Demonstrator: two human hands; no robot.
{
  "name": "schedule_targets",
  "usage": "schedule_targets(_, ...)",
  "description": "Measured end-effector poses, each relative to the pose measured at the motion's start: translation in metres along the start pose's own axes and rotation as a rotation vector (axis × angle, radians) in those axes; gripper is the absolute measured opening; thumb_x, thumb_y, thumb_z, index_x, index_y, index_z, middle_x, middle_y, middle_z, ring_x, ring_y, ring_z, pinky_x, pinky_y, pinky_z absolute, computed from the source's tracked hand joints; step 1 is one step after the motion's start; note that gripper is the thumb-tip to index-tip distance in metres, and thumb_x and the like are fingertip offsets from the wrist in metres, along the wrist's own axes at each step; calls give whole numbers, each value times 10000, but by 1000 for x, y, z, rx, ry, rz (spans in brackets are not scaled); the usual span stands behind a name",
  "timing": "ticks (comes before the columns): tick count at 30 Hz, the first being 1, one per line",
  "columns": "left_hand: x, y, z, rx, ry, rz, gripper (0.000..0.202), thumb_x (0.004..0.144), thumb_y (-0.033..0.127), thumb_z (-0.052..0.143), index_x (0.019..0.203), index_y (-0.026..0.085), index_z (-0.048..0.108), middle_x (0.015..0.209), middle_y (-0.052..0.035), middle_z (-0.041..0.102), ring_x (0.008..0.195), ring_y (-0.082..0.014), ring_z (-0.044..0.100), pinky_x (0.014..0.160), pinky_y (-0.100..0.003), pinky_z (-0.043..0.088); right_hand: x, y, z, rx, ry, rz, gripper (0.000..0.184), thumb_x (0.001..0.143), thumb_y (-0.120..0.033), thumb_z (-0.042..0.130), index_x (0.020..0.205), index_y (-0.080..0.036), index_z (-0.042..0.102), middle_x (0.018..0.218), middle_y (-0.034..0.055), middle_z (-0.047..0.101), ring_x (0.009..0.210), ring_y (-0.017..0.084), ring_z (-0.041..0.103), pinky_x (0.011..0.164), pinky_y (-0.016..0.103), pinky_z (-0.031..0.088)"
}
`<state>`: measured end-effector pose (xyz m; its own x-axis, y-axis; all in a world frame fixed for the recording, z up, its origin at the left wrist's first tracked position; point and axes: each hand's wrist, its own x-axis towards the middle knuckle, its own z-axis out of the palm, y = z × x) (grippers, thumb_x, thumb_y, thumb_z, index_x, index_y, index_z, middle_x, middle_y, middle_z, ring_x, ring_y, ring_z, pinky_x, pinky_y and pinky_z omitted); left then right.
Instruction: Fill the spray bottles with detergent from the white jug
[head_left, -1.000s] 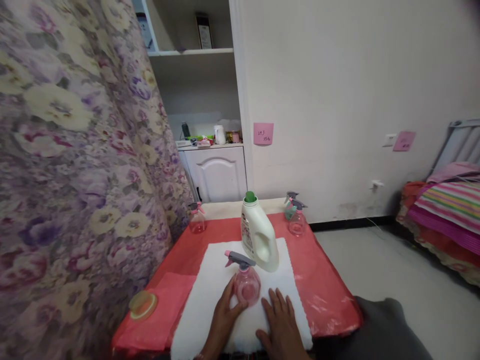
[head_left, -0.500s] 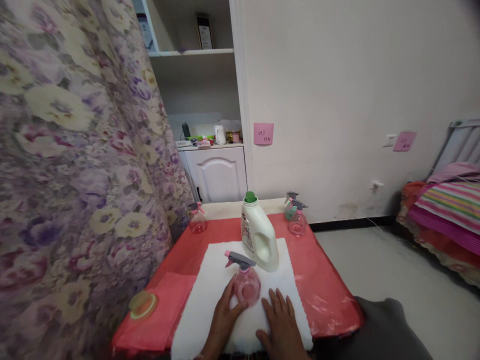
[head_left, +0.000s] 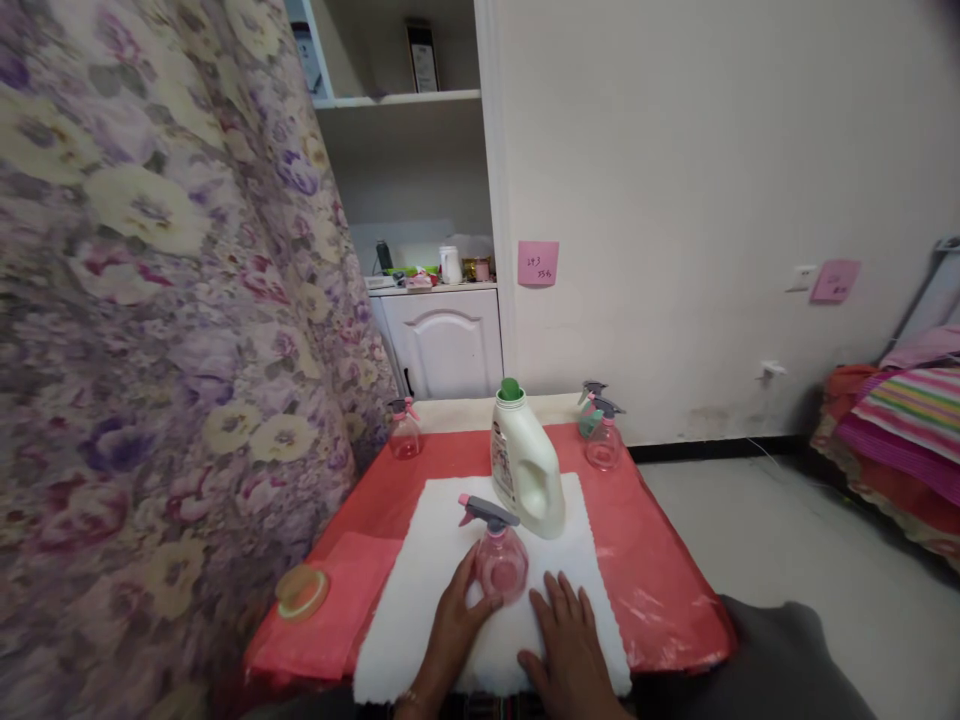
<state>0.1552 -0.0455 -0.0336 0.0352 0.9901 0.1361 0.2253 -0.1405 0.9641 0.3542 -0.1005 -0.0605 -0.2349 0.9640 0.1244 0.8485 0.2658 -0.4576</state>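
A clear pink spray bottle [head_left: 504,568] with a grey and pink trigger head stands upright on a white towel [head_left: 420,560]. My left hand [head_left: 459,612] grips its left side, thumb at the front and fingers round the back. My right hand [head_left: 568,630] lies flat on the towel just right of the bottle, fingers apart and holding nothing. Behind the spray bottle stands a large pale green detergent jug [head_left: 529,465], with a green piece [head_left: 510,388] in its mouth and a handle on its right side.
On the red table cover [head_left: 660,590] are another pink spray bottle [head_left: 406,436] at the back left, a pink one [head_left: 604,445] and a green one [head_left: 589,420] at the back right. A round yellowish tape roll [head_left: 302,592] lies front left. A floral curtain [head_left: 187,400] hangs along the left.
The whole view has shifted slightly, so everything appears a little further right. My left hand keeps its grip on the spray bottle, and my right hand stays flat on the towel.
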Motion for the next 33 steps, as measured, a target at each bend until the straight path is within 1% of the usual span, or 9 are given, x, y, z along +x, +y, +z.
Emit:
schedule_targets(4, 1, -1, 0, -6, 6, -4, 768, 670, 260, 744, 1385, 186, 471, 1447, -108, 511, 1335, -316, 453, 1124, -437, 342, 0, 1, 2, -4, 0, 5, 613, 879, -428, 512, 1447, -235, 385, 1579, 111, 223, 1464, 324, 129, 1184, 559, 113)
schedule_targets(7, 1, -2, 0, -11, 8, -12, 768, 669, 257, 741, 1386, 198, 471, 1443, -91, 519, 1334, -312, 455, 1117, -428, 355, 0, 1, 1, -2, -6, 10, 617, 874, -432, 521, 1445, -243, 387, 1580, 105, 223, 1465, 322, 129, 1185, 558, 108)
schedule_targets(11, 0, -1, -1, -2, -6, -8, 775, 678, 268, 739, 1394, 177, 457, 1446, -102, 514, 1332, -303, 458, 1115, -409, 359, -1, 0, -1, -1, 3, 10, 604, 882, -440, 508, 1443, -245, 392, 1579, 102, 225, 1465, 317, 130, 1186, 556, 110)
schedule_targets(17, 0, 1, -1, -24, 0, -19, 760, 659, 269, 749, 1369, 184, 491, 1424, -104, 539, 1329, -311, 461, 1114, -428, 360, -1, -1, -1, 2, 1, 18, 608, 874, -436, 523, 1439, -248, 398, 1577, 102, 234, 1464, 316, 139, 1187, 553, 116)
schedule_targets(20, 1, 1, 0, -54, -5, -13, 766, 648, 265, 753, 1366, 195, 495, 1433, -104, 529, 1326, -313, 465, 1114, -442, 360, 0, 0, 0, -3, 0, 23, 618, 865, -426, 540, 1440, -252, 396, 1579, 94, 230, 1465, 316, 138, 1188, 552, 116)
schedule_targets(23, 1, 0, 0, -65, -12, -21, 779, 644, 254, 749, 1373, 188, 483, 1443, -105, 516, 1331, -306, 459, 1117, -434, 357, 0, 0, 2, -12, 8, 21, 618, 866, -414, 543, 1443, -249, 392, 1580, 90, 229, 1465, 317, 141, 1189, 547, 115)
schedule_targets(27, 1, 0, 0, -59, -22, -33, 786, 650, 222, 731, 1387, 170, 460, 1459, -105, 497, 1342, -290, 447, 1121, -409, 350, -1, 0, 2, -13, 17, 9, 618, 877, -452, 523, 1444, -242, 391, 1578, 100, 235, 1466, 316, 138, 1189, 545, 110)
schedule_targets(33, 0, -1, -1, -53, -20, -21, 799, 650, 241, 741, 1396, 192, 459, 1459, -92, 499, 1339, -305, 447, 1111, -410, 365, -1, -1, 0, -6, 4, 15, 610, 888, -470, 495, 1444, -240, 392, 1576, 104, 242, 1464, 320, 146, 1188, 551, 111)
